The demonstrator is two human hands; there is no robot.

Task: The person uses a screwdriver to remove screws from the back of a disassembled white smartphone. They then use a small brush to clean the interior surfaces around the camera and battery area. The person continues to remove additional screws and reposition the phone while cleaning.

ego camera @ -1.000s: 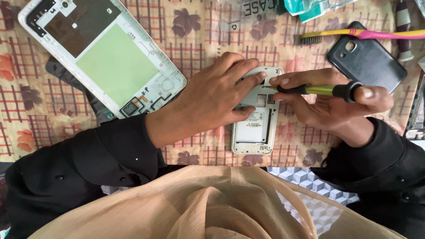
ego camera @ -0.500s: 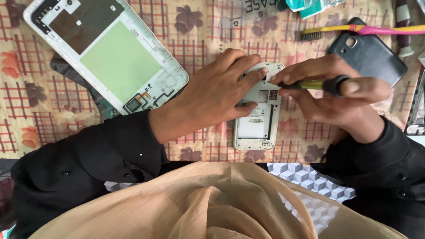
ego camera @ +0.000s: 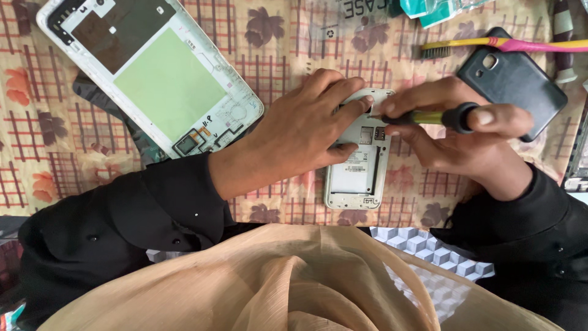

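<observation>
A small white phone (ego camera: 358, 175) lies back-up and opened on a patterned cloth (ego camera: 61, 159) in the middle. My left hand (ego camera: 300, 132) lies across its upper half, fingers pressing down on the top edge. In my right hand (ego camera: 465, 144) is a small screwdriver (ego camera: 438, 116) with a yellow-green shaft and black cap. Its tip points left, at the phone's top end beside my left fingertips. The phone's upper part is mostly hidden by my fingers.
A large white tablet frame (ego camera: 153, 73) with a green panel lies at the upper left. At the upper right sit a dark phone back cover (ego camera: 511, 83) and a pink-and-yellow toothbrush (ego camera: 508, 44). Beige fabric (ego camera: 288, 288) fills the lower foreground.
My right hand with the screwdriver has edged slightly left, toward the phone's top end. My left hand keeps pressing the phone; the view has shifted a little.
</observation>
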